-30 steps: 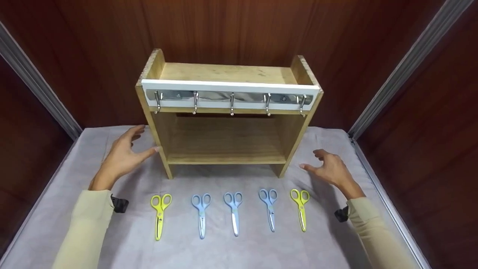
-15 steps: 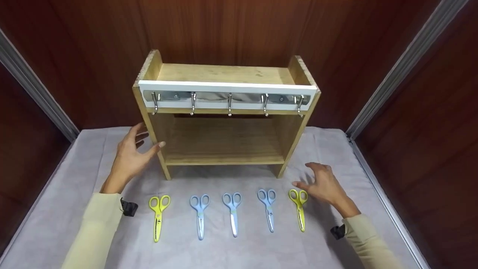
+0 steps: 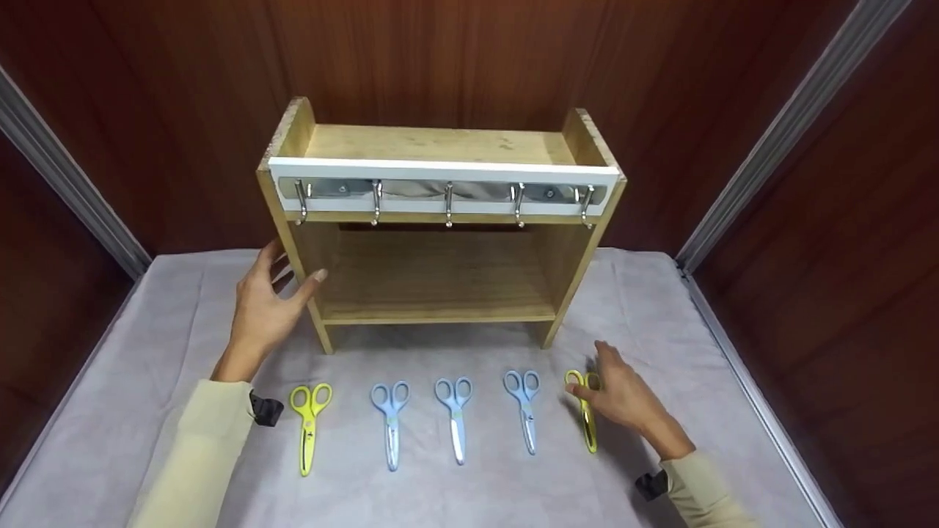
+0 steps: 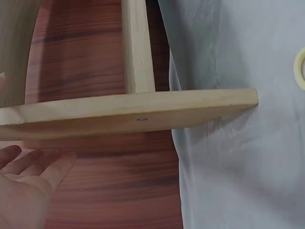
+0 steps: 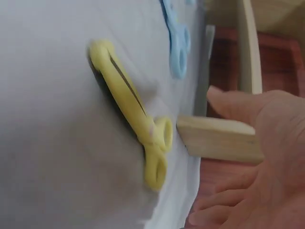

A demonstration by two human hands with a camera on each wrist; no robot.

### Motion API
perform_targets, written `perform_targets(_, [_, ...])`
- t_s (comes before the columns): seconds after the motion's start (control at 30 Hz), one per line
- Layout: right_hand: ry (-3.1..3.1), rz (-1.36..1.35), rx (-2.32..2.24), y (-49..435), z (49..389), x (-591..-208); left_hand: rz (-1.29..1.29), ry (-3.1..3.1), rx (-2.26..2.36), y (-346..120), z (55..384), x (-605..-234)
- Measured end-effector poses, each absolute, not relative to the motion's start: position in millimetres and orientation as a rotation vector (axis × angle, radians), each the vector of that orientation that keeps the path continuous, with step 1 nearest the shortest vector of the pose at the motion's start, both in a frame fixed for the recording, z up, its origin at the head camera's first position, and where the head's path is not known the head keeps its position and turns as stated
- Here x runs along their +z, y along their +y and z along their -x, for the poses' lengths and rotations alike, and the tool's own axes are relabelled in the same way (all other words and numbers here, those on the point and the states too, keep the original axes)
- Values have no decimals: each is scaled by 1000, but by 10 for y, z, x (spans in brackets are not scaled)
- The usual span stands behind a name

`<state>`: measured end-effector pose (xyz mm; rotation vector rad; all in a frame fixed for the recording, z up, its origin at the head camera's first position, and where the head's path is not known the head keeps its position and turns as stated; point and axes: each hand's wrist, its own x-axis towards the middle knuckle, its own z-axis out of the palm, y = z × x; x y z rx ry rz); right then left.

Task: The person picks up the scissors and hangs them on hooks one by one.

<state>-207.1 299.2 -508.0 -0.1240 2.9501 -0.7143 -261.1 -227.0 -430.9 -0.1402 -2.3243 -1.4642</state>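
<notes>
A wooden shelf unit point(image 3: 440, 319) stands upright on grey cloth. Its left side panel point(image 4: 119, 107) passes between the thumb and fingers of my left hand point(image 3: 264, 315), which are spread rather than curled in. Over the handles of the right-hand yellow scissors point(image 3: 589, 425) hovers my right hand point(image 3: 623, 396), thumb and fingers apart. In the right wrist view those yellow scissors point(image 5: 126, 93) lie on the cloth, beyond the thumb. Blue scissors point(image 3: 526, 411), more blue scissors point(image 3: 456, 418) and a third blue pair point(image 3: 391, 425) lie in the same row. Another yellow pair of scissors point(image 3: 308, 433) ends it at left.
A white hook rail point(image 3: 440, 169) with several metal hooks point(image 3: 449, 204) runs across the shelf's upper front. Dark wood-grain panels point(image 3: 440, 59) enclose the back and sides. Metal frame bars point(image 3: 792, 139) edge the corners. The cloth point(image 3: 499, 491) reaches the near edge of view.
My right hand has come down and toward me, from beside the shelf to over the right yellow scissors. My left hand has moved right, closer around the shelf's left panel.
</notes>
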Motion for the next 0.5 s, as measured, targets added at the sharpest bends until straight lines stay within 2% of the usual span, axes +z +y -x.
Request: perform_targets(0.5, [2901, -9, -702, 2854, 1850, -5266, 127, -2300, -1451, -2177, 2583, -4380])
